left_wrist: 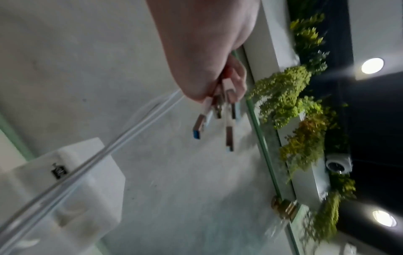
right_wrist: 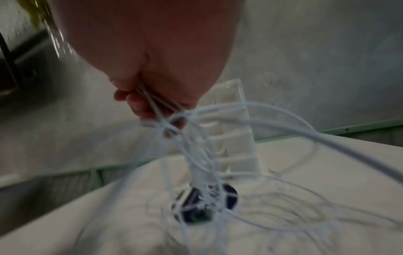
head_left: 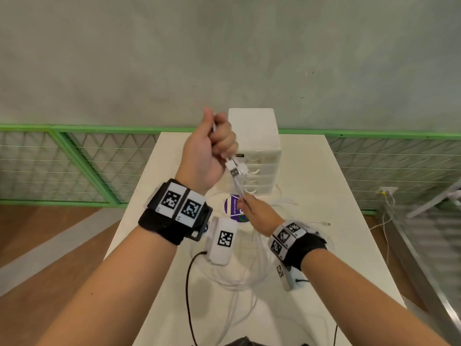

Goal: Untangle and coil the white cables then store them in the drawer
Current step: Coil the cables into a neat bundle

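My left hand [head_left: 219, 143] is raised above the table in a fist, gripping several white cables [head_left: 238, 186] near their ends; the USB plugs [left_wrist: 218, 113] hang below the fist. The strands run taut down to my right hand [head_left: 249, 208], which pinches the cables [right_wrist: 157, 103] lower, just above the table. Below it the cables fan out in tangled loops [right_wrist: 218, 163] over the white table [head_left: 336, 221]. A white drawer unit [head_left: 254, 151] with all its drawers shut stands at the table's far end, right behind both hands.
A round purple sticker [head_left: 233, 208] lies on the table under the hanging strands. A loose cable end [head_left: 324, 224] lies to the right. Black wrist-camera leads [head_left: 189, 283] hang near me. A green-framed mesh fence [head_left: 74, 166] runs behind the table, before a grey wall.
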The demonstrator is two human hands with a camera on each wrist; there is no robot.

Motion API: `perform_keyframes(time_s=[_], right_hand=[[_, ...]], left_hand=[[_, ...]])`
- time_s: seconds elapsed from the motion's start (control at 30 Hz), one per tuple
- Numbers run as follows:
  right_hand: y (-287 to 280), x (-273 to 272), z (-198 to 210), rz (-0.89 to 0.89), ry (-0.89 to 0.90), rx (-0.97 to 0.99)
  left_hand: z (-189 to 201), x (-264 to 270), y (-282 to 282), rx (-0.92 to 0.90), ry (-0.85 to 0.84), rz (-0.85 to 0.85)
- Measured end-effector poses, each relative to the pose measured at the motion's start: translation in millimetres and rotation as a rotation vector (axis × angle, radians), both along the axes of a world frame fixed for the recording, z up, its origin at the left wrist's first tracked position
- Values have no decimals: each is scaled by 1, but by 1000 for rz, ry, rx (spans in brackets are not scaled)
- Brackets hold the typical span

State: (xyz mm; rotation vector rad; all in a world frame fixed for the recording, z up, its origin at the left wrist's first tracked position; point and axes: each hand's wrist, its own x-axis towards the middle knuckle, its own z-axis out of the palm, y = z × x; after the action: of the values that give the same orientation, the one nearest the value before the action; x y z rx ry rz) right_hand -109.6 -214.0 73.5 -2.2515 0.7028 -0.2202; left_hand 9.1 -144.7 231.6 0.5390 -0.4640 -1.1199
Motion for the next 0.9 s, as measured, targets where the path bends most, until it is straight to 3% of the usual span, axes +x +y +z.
perform_keyframes(time_s=[0.1, 0.23, 0.3, 0.4, 0.47, 0.5, 0.57, 0.7, 0.77, 0.9], right_hand=[[10, -12, -18, 11, 21, 21], [15, -17, -6, 73, 6, -9], [10, -20, 3, 75, -28, -44], [5, -23, 22, 68, -119, -113], [0, -24, 37, 51, -190, -156], [-3, -24, 44, 38, -234, -175], [-12, -27, 53, -7, -321, -204], [-34, -26, 60, -97, -399, -246], [-41, -26, 60, -116, -374, -243], [-46, -34, 39, -87, -318, -320]], left_hand=[[-5, 16, -7, -35, 65, 165], [-23, 31, -13, 52, -202, 376], [-30, 41, -14, 116, -485, 490], [-39, 52, -14, 292, -1216, 621], [-42, 48, -13, 496, -1607, 440], [-44, 46, -12, 598, -1701, 309], [-46, 41, -8, 707, -1661, 36], [-46, 20, 3, 711, -1208, -383], [-45, 8, 5, 656, -1181, -372], [-47, 13, -1, 624, -1232, 30]])
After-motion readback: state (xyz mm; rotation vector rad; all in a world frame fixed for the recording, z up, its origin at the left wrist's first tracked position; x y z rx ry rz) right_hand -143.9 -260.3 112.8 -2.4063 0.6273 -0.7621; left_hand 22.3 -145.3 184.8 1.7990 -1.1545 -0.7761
